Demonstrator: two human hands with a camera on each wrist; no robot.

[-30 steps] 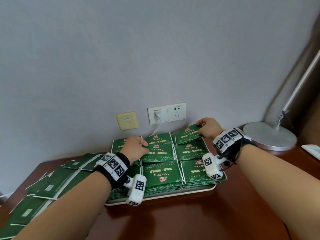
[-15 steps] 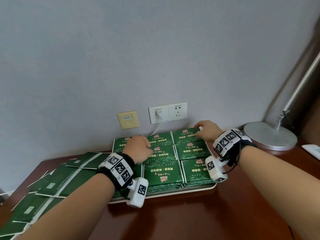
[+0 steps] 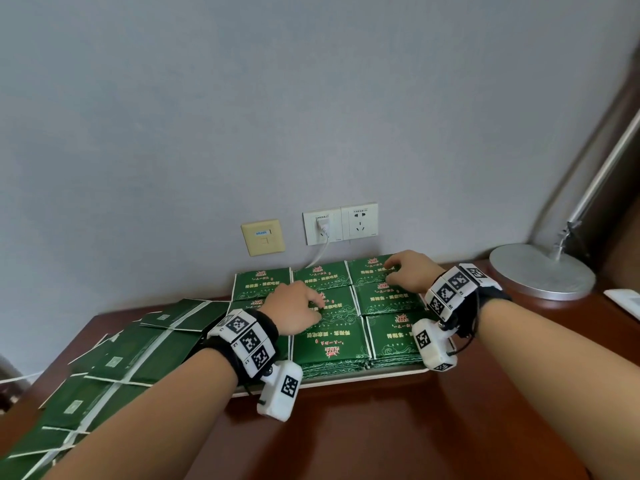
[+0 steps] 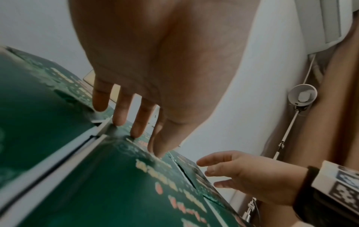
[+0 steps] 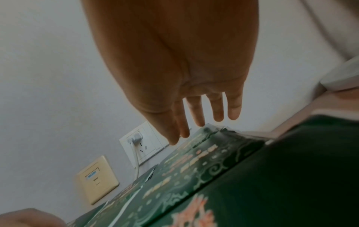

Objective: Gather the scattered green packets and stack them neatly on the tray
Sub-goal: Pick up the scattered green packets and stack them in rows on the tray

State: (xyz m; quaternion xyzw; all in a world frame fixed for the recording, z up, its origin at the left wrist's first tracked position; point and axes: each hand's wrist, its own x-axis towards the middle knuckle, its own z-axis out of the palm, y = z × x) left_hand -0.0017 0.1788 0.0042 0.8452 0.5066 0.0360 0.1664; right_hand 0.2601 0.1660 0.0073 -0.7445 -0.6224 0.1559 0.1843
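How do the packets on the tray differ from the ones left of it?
The tray packets lie printed face up in squared, abutting stacks on the tray; the left packets show plain backs with white labels. Tray packets are aligned; left packets overlap loosely on the table. Both are green.

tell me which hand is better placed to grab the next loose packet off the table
Left. The left hand is nearest the scattered packets lying left of the tray; the right hand is at its far right corner.

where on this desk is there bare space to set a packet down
Bare wood lies in front of the tray, between the forearms, and between the tray and the lamp base. The tray is covered in green packets; loose packets crowd the desk's left side.
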